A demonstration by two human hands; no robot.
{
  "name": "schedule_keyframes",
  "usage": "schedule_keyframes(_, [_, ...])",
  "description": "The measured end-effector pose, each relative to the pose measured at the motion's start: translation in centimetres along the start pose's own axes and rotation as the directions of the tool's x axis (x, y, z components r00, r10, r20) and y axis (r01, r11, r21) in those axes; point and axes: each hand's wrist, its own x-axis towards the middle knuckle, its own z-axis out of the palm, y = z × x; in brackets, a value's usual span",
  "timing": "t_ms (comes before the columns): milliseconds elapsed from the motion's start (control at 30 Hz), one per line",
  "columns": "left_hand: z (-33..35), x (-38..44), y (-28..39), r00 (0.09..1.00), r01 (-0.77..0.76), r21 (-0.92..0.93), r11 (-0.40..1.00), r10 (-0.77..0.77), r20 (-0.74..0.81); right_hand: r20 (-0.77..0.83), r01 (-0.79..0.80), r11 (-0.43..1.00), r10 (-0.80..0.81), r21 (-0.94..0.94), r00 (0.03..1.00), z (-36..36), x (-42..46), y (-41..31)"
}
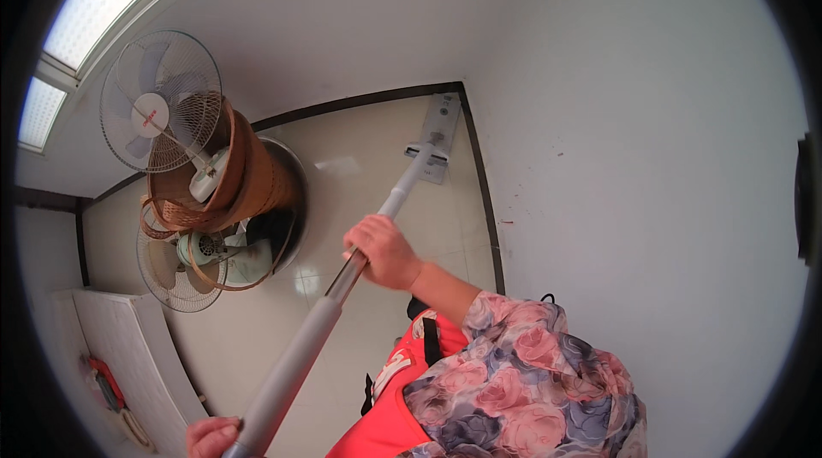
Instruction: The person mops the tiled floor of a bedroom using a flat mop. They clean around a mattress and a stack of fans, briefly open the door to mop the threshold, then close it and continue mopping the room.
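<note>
A flat mop with a long grey and metal handle (286,358) runs diagonally up from the bottom of the view. Its flat mop head (442,121) lies on the tiled floor in the corner, close to the dark skirting. My right hand (384,251) is closed around the metal part of the handle at mid-view. At the bottom edge, my left hand (214,437) grips the grey upper end and is partly cut off by the picture's rim. A flowered sleeve and a red apron cover my right arm and body.
An electric fan (151,114) rests in a brown woven basket (257,182) at the left. Another fan (183,272) and a round metal basin rim (305,182) are beside it. A white panel (135,342) stands lower left. White walls (616,169) meet at the corner.
</note>
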Motion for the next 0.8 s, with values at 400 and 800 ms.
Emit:
schedule_keyframes(400, [5.1, -7.6, -2.8, 0.776, -0.407, -0.23, 0.884, 0.467, 0.425, -0.131, -0.122, 0.973, 0.097, -0.196, 0.987, -4.3, -12.7, -12.6])
schedule_keyframes(800, [14.4, -15.2, -8.6, 0.546, 0.116, -0.396, 0.911, 0.275, 0.792, -0.38, -0.481, 0.868, 0.406, -0.125, 0.831, -10.8, -29.0, -22.7])
